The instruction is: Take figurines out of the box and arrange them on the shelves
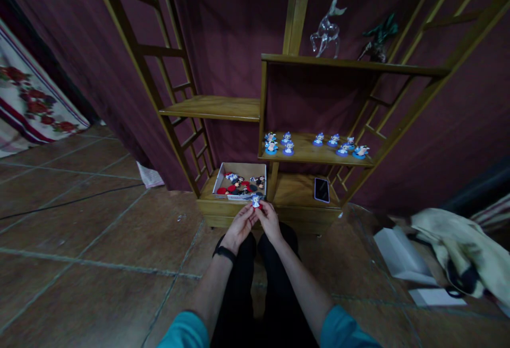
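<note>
Head view: I see my left hand (pixel 239 226) and right hand (pixel 270 220) pinching one small figurine (pixel 255 201) together, just in front of the open box (pixel 223 178) of figurines on the wooden shelf unit (pixel 303 151); a phone (pixel 322 189) lies nearby.

No readable text anywhere in my view. Small figurine (pixel 256 200) between my hands: too small, no lettering made out. Box (pixel 240 170) of figurines on lowest shelf: walls plain. Phone (pixel 322 189) on shelf: screen dark, nothing legible. White boxes (pixel 399 256) on floor: blank faces. Patterned cloth (pixel 27 98) at left: flowers only, no words.
</note>
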A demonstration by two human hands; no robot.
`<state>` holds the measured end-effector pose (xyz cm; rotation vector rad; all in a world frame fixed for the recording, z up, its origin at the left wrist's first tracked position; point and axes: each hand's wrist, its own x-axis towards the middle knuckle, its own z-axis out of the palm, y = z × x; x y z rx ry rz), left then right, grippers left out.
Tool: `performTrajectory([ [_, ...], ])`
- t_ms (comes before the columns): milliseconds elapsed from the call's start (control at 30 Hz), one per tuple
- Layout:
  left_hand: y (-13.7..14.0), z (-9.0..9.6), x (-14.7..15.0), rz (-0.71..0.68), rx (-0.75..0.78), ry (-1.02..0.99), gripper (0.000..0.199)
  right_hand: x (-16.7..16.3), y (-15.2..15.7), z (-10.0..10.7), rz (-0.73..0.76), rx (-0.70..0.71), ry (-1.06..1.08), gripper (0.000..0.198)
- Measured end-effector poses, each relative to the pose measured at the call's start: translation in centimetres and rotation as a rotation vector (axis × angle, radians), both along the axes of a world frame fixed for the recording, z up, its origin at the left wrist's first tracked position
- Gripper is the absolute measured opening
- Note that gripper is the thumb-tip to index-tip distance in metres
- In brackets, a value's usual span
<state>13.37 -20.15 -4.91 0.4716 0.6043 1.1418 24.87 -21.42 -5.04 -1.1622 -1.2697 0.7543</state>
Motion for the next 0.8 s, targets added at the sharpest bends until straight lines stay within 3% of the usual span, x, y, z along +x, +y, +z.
performTrajectory([
  [233, -0.26, 0.37, 0.10, 0.084, 0.004, 0.038, 0.030, 0.02, 0.03, -0.06, 0.020, -0.004, 0.029, 0.032],
  [533, -0.26, 0.27, -0.07, 0.020, 0.010, 0.014, 0.036, 0.03, 0.32, -0.75, -0.017, -0.034, 0.100, 0.033],
  [800, -0.05, -0.11, -0.11, 0.032, -0.009, -0.006, 0.025, -0.11, 0.20, -0.56, 0.028, -0.025, 0.188, 0.034],
])
